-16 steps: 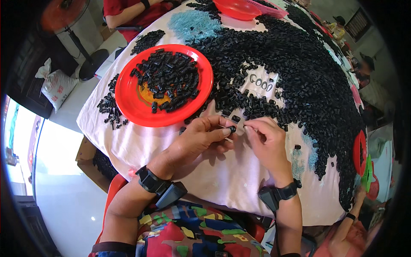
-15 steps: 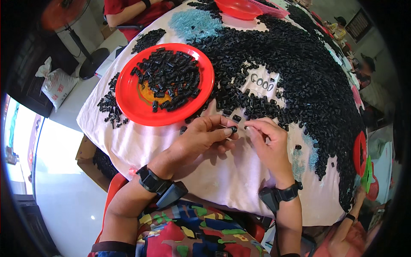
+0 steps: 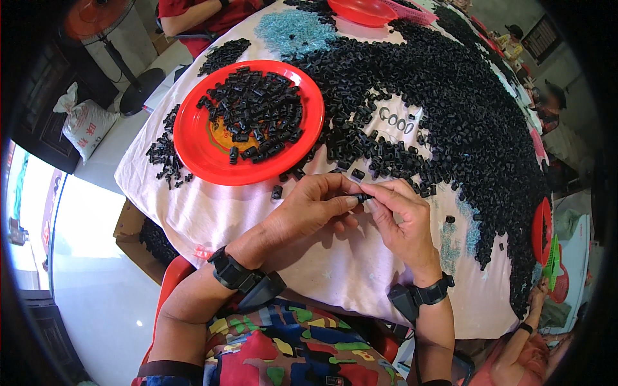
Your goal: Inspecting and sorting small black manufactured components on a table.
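Over the near side of the table, my two hands meet at the fingertips. My left hand [image 3: 312, 207] pinches a small black plastic part [image 3: 362, 198] between thumb and forefinger, its other fingers loosely curled below. The thumb and forefinger of my right hand [image 3: 405, 222] close on the right end of that same part; anything smaller between them is hidden. Just beyond my left hand stands a red plate [image 3: 193, 157] heaped with black cylindrical pieces [image 3: 257, 106]. One loose black piece [image 3: 277, 192] lies beside my left hand, another [image 3: 358, 174] just past the fingertips.
A broad heap of black parts [image 3: 444, 96] covers much of the pale tablecloth [image 3: 322, 283]. Glassy blue bits [image 3: 293, 32] form a pile at the far left. A red basin [image 3: 364, 11] stands at the back. Other people's arms [image 3: 193, 18] show at the table's far left and right.
My right hand has come left to meet my left hand, its fingertips now on the black part. Before, a gap lay between the hands. The view has shifted slightly.
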A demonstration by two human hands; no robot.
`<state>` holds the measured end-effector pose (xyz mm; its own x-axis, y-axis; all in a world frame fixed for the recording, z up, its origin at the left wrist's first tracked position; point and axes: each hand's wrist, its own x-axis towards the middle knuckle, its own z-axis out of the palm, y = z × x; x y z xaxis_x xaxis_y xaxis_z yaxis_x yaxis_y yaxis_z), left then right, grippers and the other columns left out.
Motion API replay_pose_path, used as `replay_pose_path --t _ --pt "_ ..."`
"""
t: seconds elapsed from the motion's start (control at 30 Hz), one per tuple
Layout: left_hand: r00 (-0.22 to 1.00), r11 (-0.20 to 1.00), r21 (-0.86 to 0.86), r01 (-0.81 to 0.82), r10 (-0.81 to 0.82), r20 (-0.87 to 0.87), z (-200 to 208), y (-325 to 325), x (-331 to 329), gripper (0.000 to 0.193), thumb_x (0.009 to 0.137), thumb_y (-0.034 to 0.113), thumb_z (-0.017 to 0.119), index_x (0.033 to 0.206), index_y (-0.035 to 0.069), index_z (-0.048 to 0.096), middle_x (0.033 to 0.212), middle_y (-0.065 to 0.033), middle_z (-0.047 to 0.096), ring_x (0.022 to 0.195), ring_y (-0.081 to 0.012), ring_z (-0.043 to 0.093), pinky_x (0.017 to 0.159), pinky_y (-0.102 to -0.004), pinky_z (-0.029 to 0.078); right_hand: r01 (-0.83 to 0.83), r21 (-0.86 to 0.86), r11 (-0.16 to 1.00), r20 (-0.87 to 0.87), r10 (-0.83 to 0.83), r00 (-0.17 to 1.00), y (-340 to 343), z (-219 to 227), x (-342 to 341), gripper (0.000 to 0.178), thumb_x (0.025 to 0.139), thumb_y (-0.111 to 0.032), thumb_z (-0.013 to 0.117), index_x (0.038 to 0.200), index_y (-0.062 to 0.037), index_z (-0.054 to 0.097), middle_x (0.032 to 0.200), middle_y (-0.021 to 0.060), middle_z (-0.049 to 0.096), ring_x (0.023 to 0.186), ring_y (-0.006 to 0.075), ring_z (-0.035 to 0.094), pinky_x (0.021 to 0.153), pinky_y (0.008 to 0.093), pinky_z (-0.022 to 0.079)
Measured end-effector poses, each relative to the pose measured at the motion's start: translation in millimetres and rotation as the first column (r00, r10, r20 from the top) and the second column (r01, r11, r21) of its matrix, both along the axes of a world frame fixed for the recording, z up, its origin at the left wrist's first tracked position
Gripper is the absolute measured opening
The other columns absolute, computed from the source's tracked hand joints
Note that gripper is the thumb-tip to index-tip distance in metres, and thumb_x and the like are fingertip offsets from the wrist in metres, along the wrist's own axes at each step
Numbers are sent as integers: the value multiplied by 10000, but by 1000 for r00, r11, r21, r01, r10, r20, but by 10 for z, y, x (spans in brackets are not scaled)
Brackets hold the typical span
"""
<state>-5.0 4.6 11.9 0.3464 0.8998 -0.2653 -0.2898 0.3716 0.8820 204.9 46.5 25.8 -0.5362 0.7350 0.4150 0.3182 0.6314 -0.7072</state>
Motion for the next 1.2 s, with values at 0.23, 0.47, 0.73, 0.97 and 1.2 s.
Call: replay_pose_path --t 0.23,0.47,0.73,0.97,1.2 --pt "999 997 79 6 -2 -47 -29 14 8 230 1036 194 642 1201 33 632 944 -32 720 751 -76 688 564 -233 571 9 95 995 1 -9 1000 4 0 -22 276 919 34 686 1180 -29 750 980 85 693 753 139 617 639 253 499" --pt "999 996 80 -45 45 2 -74 28 39 192 1038 169 631 1177 37 644 932 -11 696 733 -64 667 524 -231 535 88 -77 993 -32 -91 995 -43 33 26 196 892 5 719 1080 -36 755 938 60 696 696 110 596 599 241 472" --pt "997 998 66 1 4 -78 58 13 4 201 1032 156 636 1185 26 642 932 -11 687 748 -60 659 560 -210 538 37 0 999 -8 -37 999 -11 1 18 200 888 14 713 1079 -31 750 922 60 697 689 106 585 591 228 463" --pt "996 991 131 -12 23 -82 -67 44 36 236 1026 180 662 1193 14 656 932 -21 721 748 -70 685 572 -217 559 62 -135 989 -35 -67 997 -16 -19 31 215 878 12 714 1087 -29 742 893 60 686 681 103 580 593 233 476" --pt "985 986 167 20 9 -170 -33 52 39 225 1012 170 686 1150 -7 679 885 -37 725 756 -75 697 630 -219 568 54 -130 990 -34 -59 998 -19 -52 51 167 841 20 723 1001 -24 715 856 53 664 654 104 585 587 244 486"
